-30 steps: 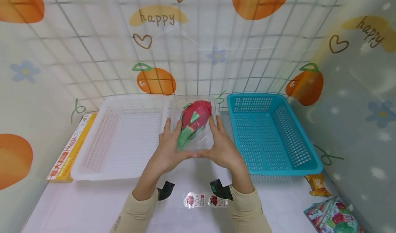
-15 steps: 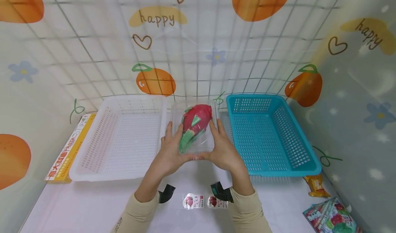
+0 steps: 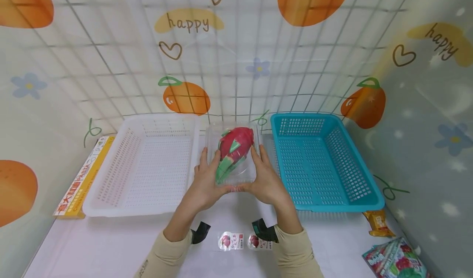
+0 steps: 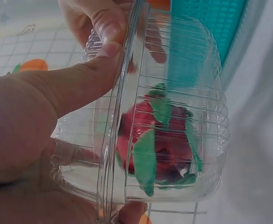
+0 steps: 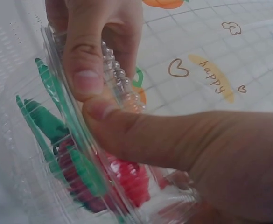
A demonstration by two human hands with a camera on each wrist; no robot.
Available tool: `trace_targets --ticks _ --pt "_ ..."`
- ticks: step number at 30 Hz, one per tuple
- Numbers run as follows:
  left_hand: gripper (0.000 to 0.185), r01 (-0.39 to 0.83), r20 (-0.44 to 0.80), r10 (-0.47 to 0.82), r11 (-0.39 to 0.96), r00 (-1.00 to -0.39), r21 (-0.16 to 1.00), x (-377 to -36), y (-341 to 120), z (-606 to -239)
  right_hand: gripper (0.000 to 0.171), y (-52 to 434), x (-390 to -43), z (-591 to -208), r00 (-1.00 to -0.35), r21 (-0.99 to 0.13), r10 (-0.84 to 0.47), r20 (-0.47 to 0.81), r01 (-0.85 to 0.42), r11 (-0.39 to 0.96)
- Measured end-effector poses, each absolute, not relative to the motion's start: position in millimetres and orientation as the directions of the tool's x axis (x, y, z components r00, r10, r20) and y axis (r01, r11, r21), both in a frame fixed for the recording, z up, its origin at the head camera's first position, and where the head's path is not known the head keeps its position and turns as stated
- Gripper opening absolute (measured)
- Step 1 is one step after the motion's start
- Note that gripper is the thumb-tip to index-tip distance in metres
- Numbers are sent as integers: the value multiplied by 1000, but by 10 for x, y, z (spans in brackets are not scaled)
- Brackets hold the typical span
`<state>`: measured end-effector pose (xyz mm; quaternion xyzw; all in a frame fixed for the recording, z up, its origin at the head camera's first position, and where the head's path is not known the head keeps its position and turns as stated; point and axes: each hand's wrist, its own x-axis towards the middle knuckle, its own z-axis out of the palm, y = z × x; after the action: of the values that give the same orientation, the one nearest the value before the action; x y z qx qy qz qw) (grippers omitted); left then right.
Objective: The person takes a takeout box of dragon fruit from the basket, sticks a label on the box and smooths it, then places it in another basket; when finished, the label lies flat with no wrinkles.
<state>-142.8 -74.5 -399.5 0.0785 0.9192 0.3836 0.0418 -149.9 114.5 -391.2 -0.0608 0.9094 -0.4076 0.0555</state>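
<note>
A clear plastic clamshell box (image 3: 244, 173) stands between the two baskets, with a red and green dragon fruit (image 3: 236, 144) inside. My left hand (image 3: 205, 183) grips its left side and my right hand (image 3: 266, 179) its right side. Both thumbs meet at the near edge, pressing on the rim where lid and base come together, as the left wrist view shows along the box's seam (image 4: 115, 121). In the right wrist view the thumbs lie tip to tip on the rim, and the fruit (image 5: 127, 179) shows through the ribbed plastic.
To the left is a white basket (image 3: 162, 208), with a yellow pasta box (image 3: 83, 179) beside it. A blue basket (image 3: 332, 206) stands to the right. Two fruit stickers (image 3: 230, 241) lie in front, and an orange snack packet (image 3: 378, 224) and a colourful bag (image 3: 399, 259) at the right.
Both hands and the box with the dragon fruit have shifted slightly nearer in the head view. The grip looks the same, and the baskets have stayed in place.
</note>
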Motion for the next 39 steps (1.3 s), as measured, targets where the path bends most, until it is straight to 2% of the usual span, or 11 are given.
trace_targets --ticks 39 --pt "104 105 28 120 708 -992 699 -1474 -670 -4393 114 1141 -1543 -4233 -992 -734 -116 -58 -37 678"
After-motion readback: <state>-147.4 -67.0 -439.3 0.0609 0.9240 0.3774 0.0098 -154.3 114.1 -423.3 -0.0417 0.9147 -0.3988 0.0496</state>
